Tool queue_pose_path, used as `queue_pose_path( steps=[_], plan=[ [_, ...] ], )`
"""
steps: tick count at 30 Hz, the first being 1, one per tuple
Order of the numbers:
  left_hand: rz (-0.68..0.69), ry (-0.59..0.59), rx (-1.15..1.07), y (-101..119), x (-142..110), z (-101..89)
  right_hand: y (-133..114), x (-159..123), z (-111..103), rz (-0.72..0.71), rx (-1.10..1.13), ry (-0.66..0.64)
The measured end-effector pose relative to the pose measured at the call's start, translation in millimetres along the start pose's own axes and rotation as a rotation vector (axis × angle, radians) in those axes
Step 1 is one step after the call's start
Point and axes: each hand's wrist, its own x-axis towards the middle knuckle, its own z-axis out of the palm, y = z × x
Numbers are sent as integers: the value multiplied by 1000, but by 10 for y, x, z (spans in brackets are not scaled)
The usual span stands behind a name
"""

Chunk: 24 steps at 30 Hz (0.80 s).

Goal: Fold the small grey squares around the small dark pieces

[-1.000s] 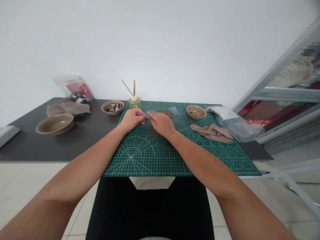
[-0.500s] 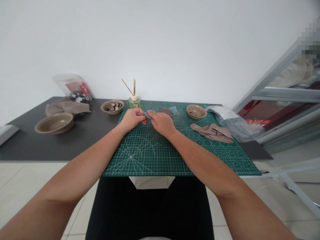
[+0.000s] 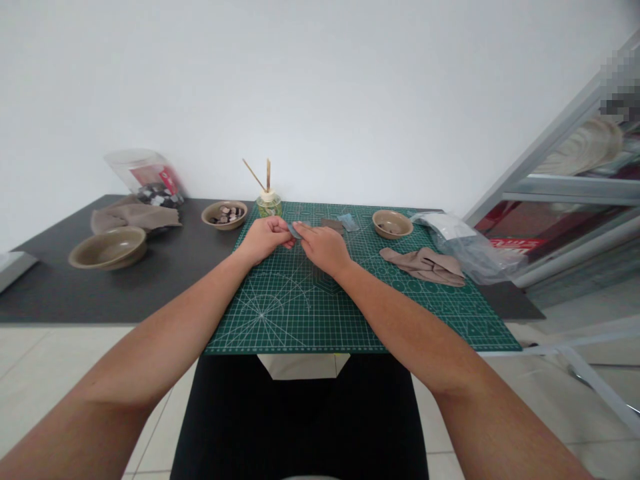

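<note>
Over the far part of the green cutting mat point(image 3: 280, 327), my two hands meet, fingertips close together. My right hand point(image 3: 325, 247) is closed on a small, flat grey-blue piece point(image 3: 294, 231), thin like paper or cloth, with the forefinger stretched along it. Thumb and fingers of my left hand point(image 3: 265, 240) are pinched together at the left edge of that piece. Whatever lies between them is too small to make out. Just beyond my right hand lie a flat brown-grey piece point(image 3: 333, 225) and a light blue, crumpled piece point(image 3: 349, 222).
On the left stand an empty-looking bowl point(image 3: 107, 250), a brown cloth point(image 3: 135, 217), a clear bag point(image 3: 145, 177) and a bowl of small dark-edged pieces point(image 3: 225, 217). A bottle with sticks point(image 3: 269, 200) stands behind. Rightward are another bowl point(image 3: 393, 225), a folded cloth point(image 3: 425, 265) and plastic point(image 3: 465, 247).
Both hands stay in nearly the same place. The grey-blue piece between them has shifted very slightly; the things around have not moved.
</note>
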Motion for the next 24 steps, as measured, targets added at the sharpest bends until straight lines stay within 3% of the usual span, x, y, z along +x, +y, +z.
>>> queue_pose_path(
  steps=[4,9,14,24],
  plan=[
    [-7,-31,10,-15,3,-4,-30,1,-15,-21,-9,-15],
    [-29,25,-55,29,-8,13,-24,2,-37,61,-1,-14],
    [-25,3,-100,55,-22,27,-11,-6,-27,98,14,9],
    [36,-119,26,-42,4,10,-55,-8,-15,4,4,-16]
  ],
)
